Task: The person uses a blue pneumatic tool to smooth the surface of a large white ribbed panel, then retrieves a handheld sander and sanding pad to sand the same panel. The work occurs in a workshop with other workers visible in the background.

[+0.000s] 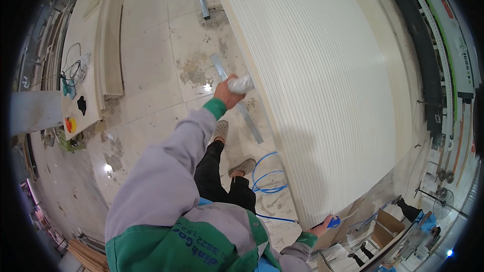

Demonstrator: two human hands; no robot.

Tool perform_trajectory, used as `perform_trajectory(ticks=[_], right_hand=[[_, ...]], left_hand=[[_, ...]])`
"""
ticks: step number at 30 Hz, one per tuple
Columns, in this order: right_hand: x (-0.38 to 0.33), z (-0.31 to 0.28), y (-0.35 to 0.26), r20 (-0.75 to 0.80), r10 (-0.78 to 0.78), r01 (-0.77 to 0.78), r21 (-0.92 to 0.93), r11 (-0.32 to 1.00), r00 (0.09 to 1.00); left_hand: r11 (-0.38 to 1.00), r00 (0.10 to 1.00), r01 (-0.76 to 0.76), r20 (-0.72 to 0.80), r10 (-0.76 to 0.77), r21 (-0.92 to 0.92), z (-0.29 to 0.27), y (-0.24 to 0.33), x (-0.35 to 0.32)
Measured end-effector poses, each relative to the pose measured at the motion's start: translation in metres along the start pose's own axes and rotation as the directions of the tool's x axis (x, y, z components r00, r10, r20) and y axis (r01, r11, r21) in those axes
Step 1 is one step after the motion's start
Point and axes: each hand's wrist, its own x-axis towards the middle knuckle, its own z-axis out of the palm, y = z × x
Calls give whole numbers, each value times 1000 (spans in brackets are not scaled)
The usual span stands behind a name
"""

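A long white ribbed panel (333, 80) with smooth cream side edges fills the middle and right. My left hand (229, 92) is closed around a bunched wad of translucent plastic film (241, 84) at the panel's left edge. Down at the panel's near end, my right hand (321, 226) is closed on a small blue tool (334, 222) with a thin pale tip pointing right. Its exact kind is too small to make out. A blue hose (269, 189) lies coiled on the floor beside my feet, and one stretch runs to the panel's near left corner.
Metal bars (237, 98) lie on the stained tile floor, partly under the panel. To the left, stacked cream boards (112, 45) carry cables and a yellow-orange roll (70, 125). A long machine with a green rail (443, 35) stands at right. Cardboard (388, 229) and a fan (443, 196) are lower right.
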Motion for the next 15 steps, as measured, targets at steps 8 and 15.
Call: perform_trajectory(ticks=[8,15], right_hand=[[-19,2,5,162,101,-119,104,987,982],[-33,14,26,212,100,-148,223,963,972]], left_hand=[[999,998,25,53,-23,-48,-5,-13,-120],[996,939,19,341,-50,92,-62,25,-148]])
